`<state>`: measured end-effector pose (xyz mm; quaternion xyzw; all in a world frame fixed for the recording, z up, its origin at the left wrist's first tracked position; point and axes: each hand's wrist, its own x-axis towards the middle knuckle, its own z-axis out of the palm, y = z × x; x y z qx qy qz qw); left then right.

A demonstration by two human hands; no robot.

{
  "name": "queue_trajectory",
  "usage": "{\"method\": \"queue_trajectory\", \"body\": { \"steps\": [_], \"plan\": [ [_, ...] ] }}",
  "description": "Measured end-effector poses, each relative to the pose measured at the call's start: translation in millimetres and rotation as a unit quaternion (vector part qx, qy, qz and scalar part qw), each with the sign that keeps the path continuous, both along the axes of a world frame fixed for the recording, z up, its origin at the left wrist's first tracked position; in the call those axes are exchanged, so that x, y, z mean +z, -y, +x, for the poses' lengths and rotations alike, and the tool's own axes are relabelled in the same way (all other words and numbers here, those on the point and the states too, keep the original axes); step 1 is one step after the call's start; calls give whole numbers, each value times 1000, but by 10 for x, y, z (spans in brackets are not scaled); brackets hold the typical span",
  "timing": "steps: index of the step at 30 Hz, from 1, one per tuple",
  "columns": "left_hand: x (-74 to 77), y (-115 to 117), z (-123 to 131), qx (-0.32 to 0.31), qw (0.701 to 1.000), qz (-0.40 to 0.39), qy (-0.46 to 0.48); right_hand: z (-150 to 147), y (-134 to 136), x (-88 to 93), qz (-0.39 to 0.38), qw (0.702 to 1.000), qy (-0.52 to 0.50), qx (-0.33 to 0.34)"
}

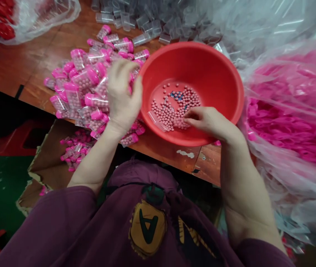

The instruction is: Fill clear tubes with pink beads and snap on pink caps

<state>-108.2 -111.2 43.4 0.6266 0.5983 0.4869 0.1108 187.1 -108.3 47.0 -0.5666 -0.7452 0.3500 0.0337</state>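
Note:
A red basin (221, 70) stands on the wooden table, with pink beads (190, 97) and a clear tube (157, 121) lying in its bottom. Inside the basin, at its near right, my right hand (206, 119) has its fingers pressed together on a clear tube of beads (179, 123). My left hand (125, 94) is just outside the basin's left rim, over a heap of bead-filled tubes with pink caps (84, 79). Its thumb stands apart from the fingers, and nothing shows between them.
Empty clear tubes (147, 27) lie behind the basin. A bag of pink caps (294, 111) is at the right, and a bag of red pieces (0, 20) at the far left. Below the table edge, a cardboard box (45, 148) holds more filled tubes.

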Motion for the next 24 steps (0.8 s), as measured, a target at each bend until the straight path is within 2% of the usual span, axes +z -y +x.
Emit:
{"method": "queue_trajectory", "body": {
  "steps": [1,2,3,5,7,9,11,13,14,16,18,20,21,22,24],
  "plan": [
    [19,45,162,-76,995,-44,51,54,17,-1,18,995,-78,-51],
    [34,83,309,-123,981,-94,114,97,38,2,28,982,-155,-100],
    [51,113,438,-157,959,-156,179,125,59,7,33,963,-225,-146],
    [100,151,641,-191,893,-265,309,131,95,22,24,914,-341,-218],
    [168,172,786,-218,816,-334,419,90,117,34,-12,872,-419,-253],
    [236,185,888,-255,750,-361,492,32,131,42,-56,846,-461,-263],
    [278,182,954,-284,717,-361,525,-20,151,46,-85,836,-478,-257],
    [283,136,980,-297,724,-344,519,-55,183,50,-67,843,-474,-246],
    [272,88,978,-300,741,-332,500,-65,206,54,-31,854,-458,-243],
    [229,-65,943,-309,799,-300,420,-58,268,70,86,881,-396,-244],
    [161,-278,874,-313,872,-262,272,3,355,95,213,878,-340,-262],
    [80,-501,778,-308,920,-234,62,147,469,112,288,848,-328,-301],
    [37,-598,725,-304,923,-231,-52,254,535,109,310,830,-329,-326],
    [-7,-681,671,-301,912,-230,-160,382,607,94,321,818,-325,-349],
    [-97,-802,576,-298,866,-230,-328,680,763,17,316,820,-290,-379]
  ]
}}
